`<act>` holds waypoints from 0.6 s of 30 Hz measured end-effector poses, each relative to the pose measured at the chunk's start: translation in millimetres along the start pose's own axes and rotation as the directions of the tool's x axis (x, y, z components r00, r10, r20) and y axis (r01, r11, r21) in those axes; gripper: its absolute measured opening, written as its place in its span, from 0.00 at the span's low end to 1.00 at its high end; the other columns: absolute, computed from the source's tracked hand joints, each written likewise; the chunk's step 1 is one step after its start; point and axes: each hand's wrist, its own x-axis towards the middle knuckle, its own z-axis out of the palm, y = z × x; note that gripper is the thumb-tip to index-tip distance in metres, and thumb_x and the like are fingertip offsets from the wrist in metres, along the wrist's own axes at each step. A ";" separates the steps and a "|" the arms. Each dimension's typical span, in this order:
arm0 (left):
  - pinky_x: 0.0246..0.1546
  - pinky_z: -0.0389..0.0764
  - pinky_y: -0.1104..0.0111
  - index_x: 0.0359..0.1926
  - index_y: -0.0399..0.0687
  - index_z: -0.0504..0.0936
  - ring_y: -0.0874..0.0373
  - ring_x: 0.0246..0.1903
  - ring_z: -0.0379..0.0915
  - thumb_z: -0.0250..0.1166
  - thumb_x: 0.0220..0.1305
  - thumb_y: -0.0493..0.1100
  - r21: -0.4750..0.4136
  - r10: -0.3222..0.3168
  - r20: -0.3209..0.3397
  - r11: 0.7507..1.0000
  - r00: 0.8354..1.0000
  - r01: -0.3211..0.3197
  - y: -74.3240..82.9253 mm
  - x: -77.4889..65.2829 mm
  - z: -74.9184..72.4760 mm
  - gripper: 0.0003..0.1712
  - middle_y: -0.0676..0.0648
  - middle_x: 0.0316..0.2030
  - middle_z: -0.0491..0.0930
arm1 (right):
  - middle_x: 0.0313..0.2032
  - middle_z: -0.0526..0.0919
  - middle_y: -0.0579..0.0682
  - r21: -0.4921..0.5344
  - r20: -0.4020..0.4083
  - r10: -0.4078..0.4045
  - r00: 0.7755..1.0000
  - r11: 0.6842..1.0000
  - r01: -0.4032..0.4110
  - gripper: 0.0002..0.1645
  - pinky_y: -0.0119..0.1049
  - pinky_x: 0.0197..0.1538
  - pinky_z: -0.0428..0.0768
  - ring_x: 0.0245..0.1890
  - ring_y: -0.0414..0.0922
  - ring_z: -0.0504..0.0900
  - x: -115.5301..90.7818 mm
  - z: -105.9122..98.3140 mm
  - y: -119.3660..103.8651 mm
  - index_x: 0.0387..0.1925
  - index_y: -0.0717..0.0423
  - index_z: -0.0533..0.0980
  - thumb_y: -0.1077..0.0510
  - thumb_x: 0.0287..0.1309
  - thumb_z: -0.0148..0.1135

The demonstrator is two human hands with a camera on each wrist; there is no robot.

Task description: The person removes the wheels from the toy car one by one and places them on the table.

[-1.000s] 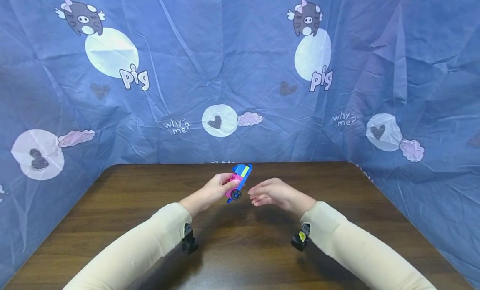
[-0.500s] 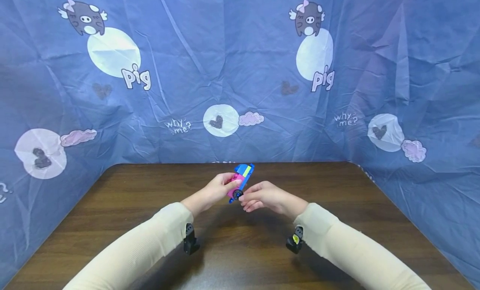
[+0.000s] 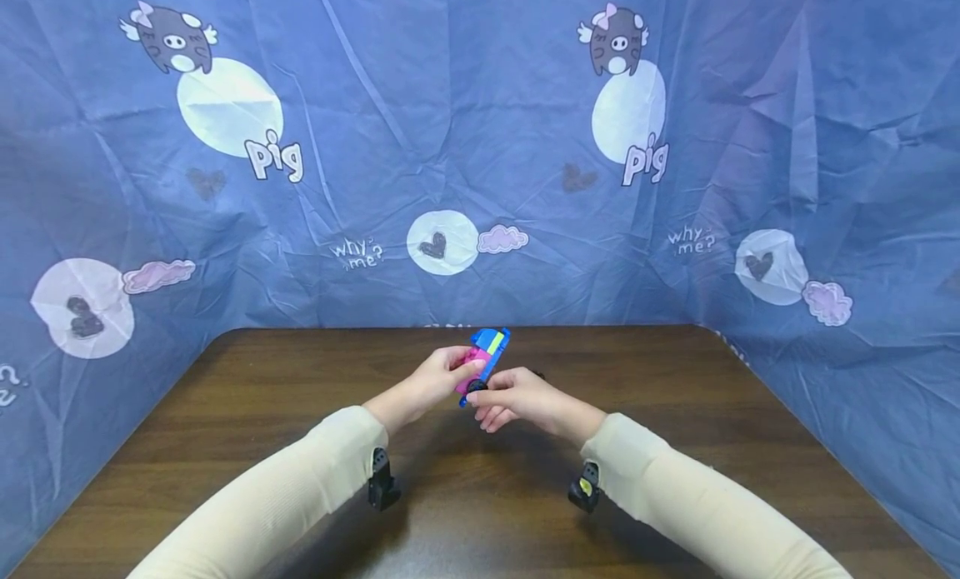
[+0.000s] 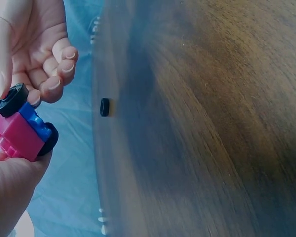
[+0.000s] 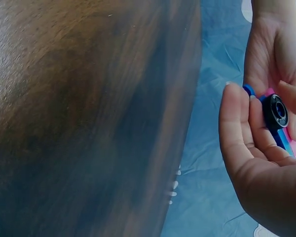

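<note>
In the head view, my left hand (image 3: 431, 381) grips a small toy car (image 3: 489, 343) built of blue, pink and yellow-green bricks, thumb across its pink side. The car is tilted, its blue end up and away. My right hand (image 3: 528, 400) is at its lower end, thumb and forefinger pinching a black wheel (image 5: 276, 112). That wheel shows a blue hub in the right wrist view. In the left wrist view, the right thumb (image 4: 2, 81) presses on the wheel's edge and the other fingers curl loosely below. A second black wheel (image 4: 51, 139) shows by the left palm.
A loose black tyre (image 4: 104, 107) stands on the brown wooden table (image 3: 300, 371) near its far edge. In the head view it is mostly hidden behind the right hand. A blue printed cloth (image 3: 450, 146) hangs behind the table and at both sides.
My right hand has moved left from beside the toy car to its wheel and now pinches it. The loose tyre has come into sight behind that hand. The left hand keeps its hold, nearly still.
</note>
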 end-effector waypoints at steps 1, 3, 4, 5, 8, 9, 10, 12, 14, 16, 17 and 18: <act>0.56 0.77 0.58 0.64 0.28 0.66 0.53 0.48 0.76 0.55 0.72 0.44 -0.004 0.001 -0.001 1.000 1.000 -0.001 -0.4 0.0 0.0 0.27 0.35 0.53 0.77 | 0.31 0.84 0.65 -0.012 -0.011 -0.013 1.000 1.000 0.013 0.13 0.42 0.37 0.85 0.23 0.43 0.83 0.0 1.0 0.7 0.30 0.67 0.74 0.59 0.61 0.63; 0.53 0.78 0.62 0.63 0.28 0.68 0.56 0.45 0.76 0.55 0.72 0.43 -0.014 0.004 -0.001 1.000 1.000 -0.004 -1.5 0.0 -0.2 0.26 0.35 0.52 0.78 | 0.30 0.84 0.66 -0.043 -0.023 -0.047 0.999 0.998 0.045 0.15 0.42 0.35 0.85 0.22 0.42 0.83 -0.1 2.5 2.2 0.32 0.72 0.75 0.60 0.61 0.63; 0.51 0.79 0.64 0.62 0.28 0.69 0.57 0.44 0.76 0.56 0.72 0.43 -0.019 0.004 0.000 1.000 1.000 -0.004 -1.9 0.1 -0.4 0.26 0.36 0.50 0.79 | 0.30 0.84 0.66 -0.063 -0.027 -0.062 0.998 0.996 0.061 0.15 0.42 0.35 0.85 0.22 0.42 0.82 -0.3 3.0 2.7 0.33 0.73 0.74 0.60 0.62 0.63; 0.49 0.79 0.66 0.61 0.28 0.70 0.59 0.42 0.76 0.56 0.71 0.43 -0.027 0.005 0.002 1.000 1.000 -0.005 -2.4 0.2 -0.6 0.25 0.36 0.49 0.80 | 0.30 0.84 0.66 -0.081 -0.029 -0.079 0.996 0.994 0.076 0.16 0.42 0.35 0.85 0.22 0.42 0.82 -0.5 3.4 3.2 0.34 0.74 0.74 0.60 0.62 0.62; 0.45 0.79 0.70 0.59 0.28 0.72 0.62 0.38 0.75 0.58 0.70 0.42 -0.044 0.003 0.004 0.999 1.000 -0.003 -3.4 0.2 -1.0 0.24 0.38 0.46 0.80 | 0.28 0.83 0.64 -0.138 -0.030 -0.122 0.992 0.984 0.117 0.17 0.43 0.34 0.85 0.21 0.41 0.81 -1.2 4.6 4.0 0.35 0.76 0.74 0.60 0.63 0.61; 0.44 0.79 0.70 0.58 0.27 0.72 0.62 0.38 0.75 0.58 0.70 0.43 -0.044 0.006 0.006 0.999 1.000 -0.006 -4.0 0.5 -1.1 0.24 0.38 0.45 0.81 | 0.28 0.83 0.64 -0.155 -0.028 -0.134 0.991 0.980 0.128 0.17 0.44 0.34 0.85 0.21 0.41 0.81 -1.5 4.9 3.8 0.35 0.76 0.75 0.60 0.63 0.61; 0.44 0.79 0.70 0.58 0.27 0.72 0.62 0.38 0.75 0.58 0.70 0.42 -0.046 0.005 0.006 0.999 1.000 -0.004 -4.2 0.5 -1.2 0.24 0.38 0.45 0.81 | 0.27 0.83 0.65 -0.173 -0.028 -0.147 0.989 0.975 0.140 0.17 0.44 0.33 0.85 0.21 0.41 0.81 -1.8 5.4 3.9 0.34 0.75 0.75 0.60 0.63 0.61; 0.44 0.80 0.70 0.58 0.27 0.72 0.62 0.38 0.75 0.59 0.69 0.42 -0.043 0.003 0.003 0.999 1.000 -0.003 -4.2 0.4 -1.2 0.24 0.38 0.45 0.80 | 0.27 0.83 0.67 -0.204 -0.032 -0.171 0.985 0.966 0.161 0.17 0.48 0.33 0.85 0.20 0.41 0.81 -2.2 6.6 3.9 0.32 0.74 0.76 0.58 0.63 0.62; 0.44 0.80 0.69 0.58 0.28 0.72 0.62 0.38 0.75 0.59 0.69 0.42 -0.036 0.008 0.000 0.999 1.000 -0.008 -4.2 0.6 -0.9 0.24 0.38 0.45 0.81 | 0.27 0.83 0.68 -0.239 -0.042 -0.193 0.980 0.955 0.177 0.17 0.52 0.34 0.84 0.20 0.41 0.81 -2.9 7.6 3.6 0.31 0.72 0.77 0.57 0.62 0.63; 0.44 0.79 0.69 0.58 0.28 0.72 0.62 0.38 0.75 0.59 0.69 0.42 -0.030 0.012 -0.005 0.999 1.000 -0.012 -3.9 0.8 -0.4 0.23 0.38 0.45 0.81 | 0.26 0.83 0.68 -0.271 -0.064 -0.211 0.975 0.944 0.186 0.17 0.55 0.34 0.83 0.19 0.41 0.80 -3.5 8.4 3.5 0.28 0.69 0.78 0.56 0.61 0.64; 0.44 0.79 0.69 0.58 0.28 0.72 0.61 0.38 0.75 0.59 0.69 0.42 -0.027 0.016 -0.009 1.000 1.000 -0.016 -3.9 1.1 -0.1 0.23 0.38 0.44 0.81 | 0.26 0.83 0.68 -0.285 -0.074 -0.223 0.972 0.939 0.193 0.17 0.57 0.34 0.82 0.18 0.41 0.80 -3.8 8.6 3.5 0.28 0.69 0.79 0.56 0.61 0.65; 0.44 0.79 0.69 0.58 0.27 0.72 0.61 0.38 0.75 0.58 0.69 0.42 -0.020 0.023 -0.010 1.000 1.000 -0.023 -4.2 1.5 0.2 0.23 0.38 0.44 0.80 | 0.25 0.83 0.68 -0.299 -0.084 -0.235 0.968 0.933 0.201 0.17 0.57 0.33 0.82 0.18 0.41 0.80 -4.1 8.9 3.4 0.27 0.68 0.79 0.55 0.60 0.65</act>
